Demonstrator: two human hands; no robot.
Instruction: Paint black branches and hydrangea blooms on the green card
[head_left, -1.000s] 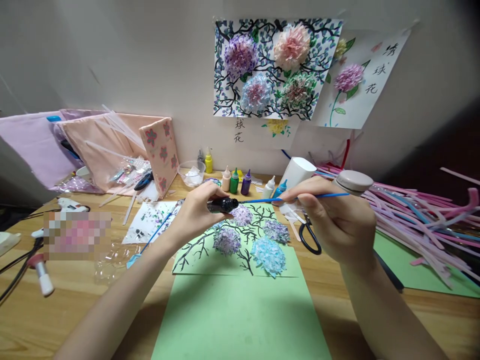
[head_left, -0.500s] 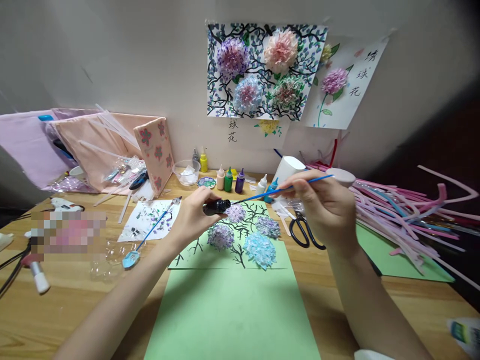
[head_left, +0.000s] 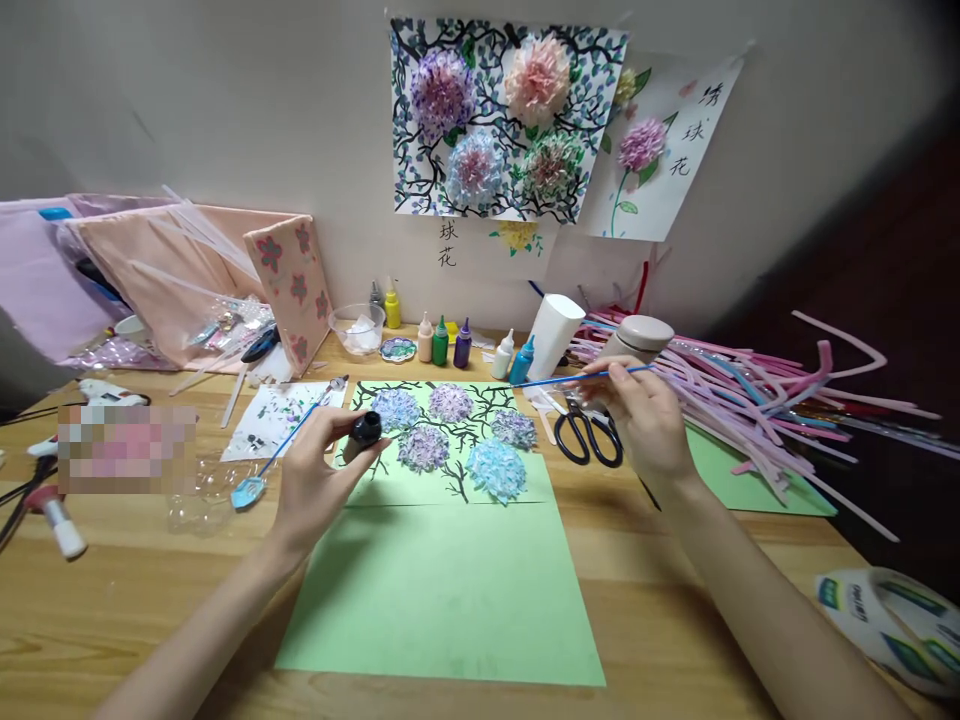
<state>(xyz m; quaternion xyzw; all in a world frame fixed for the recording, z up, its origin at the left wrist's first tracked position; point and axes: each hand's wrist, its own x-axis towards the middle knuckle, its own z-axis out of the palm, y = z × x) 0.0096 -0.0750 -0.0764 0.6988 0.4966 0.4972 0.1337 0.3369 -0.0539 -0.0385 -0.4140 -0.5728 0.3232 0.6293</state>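
My left hand is closed round a small black ink bottle, its open mouth tipped toward the middle of the table. A thin blue paintbrush is pinched in my right hand, held nearly level with its tip pointing left. Below and between my hands lies a green sheet of paper. Its far half carries painted black branches and several puffy flowers, among them a light blue flower and a purple flower. Black-handled scissors lie beside my right hand.
Several paint bottles and a clear bowl line the wall. At left are a paint-spotted paper, a second brush and a glue gun. Pink and white fuzzy stems pile up at right, near a tape roll.
My left hand has moved left with the ink bottle, off the flowers. The brush has drawn away from the bottle's mouth and now lies more level. The view has shifted slightly.
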